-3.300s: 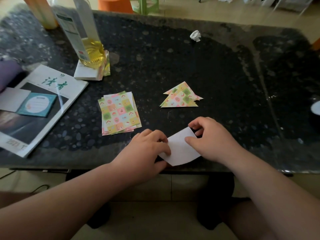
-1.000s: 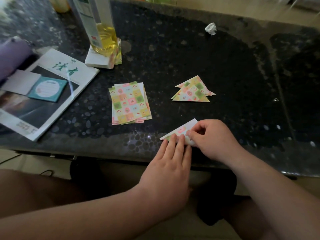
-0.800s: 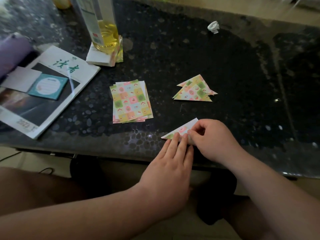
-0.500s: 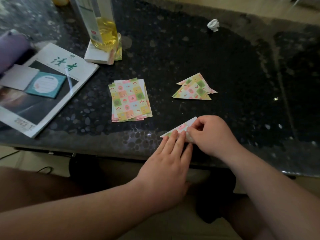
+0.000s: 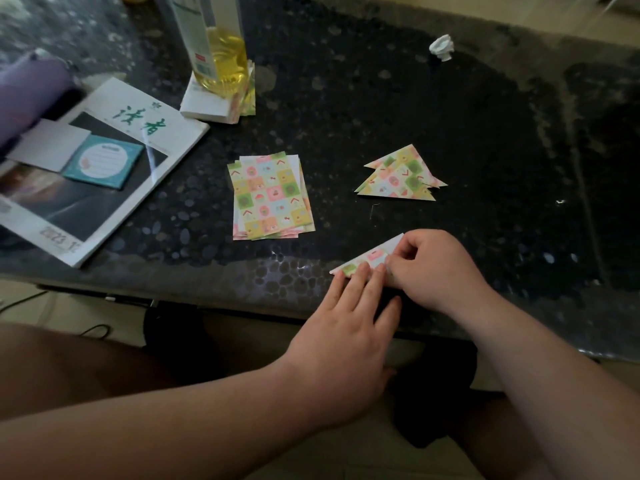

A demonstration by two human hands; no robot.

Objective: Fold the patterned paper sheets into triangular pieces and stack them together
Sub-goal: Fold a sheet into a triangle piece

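A patterned sheet folded into a triangle (image 5: 371, 258) lies near the table's front edge. My left hand (image 5: 349, 327) lies flat with its fingertips pressing the triangle's lower edge. My right hand (image 5: 433, 266) pinches the triangle's right part with curled fingers and covers that end. A stack of unfolded patterned sheets (image 5: 272, 195) lies left of centre. A pile of folded triangles (image 5: 401, 176) sits beyond my right hand.
A magazine (image 5: 93, 168) with a teal notepad (image 5: 104, 162) lies at the left. A bottle of yellow liquid (image 5: 214, 46) stands on a white pad (image 5: 207, 105) at the back. A crumpled white scrap (image 5: 442, 47) lies far back. The dark table's front edge (image 5: 207, 296) runs below my hands.
The white sheet held up between both hands 3.3 s ago now lies folded as a triangle on the table. Over the last second my hands have stayed pressing it.
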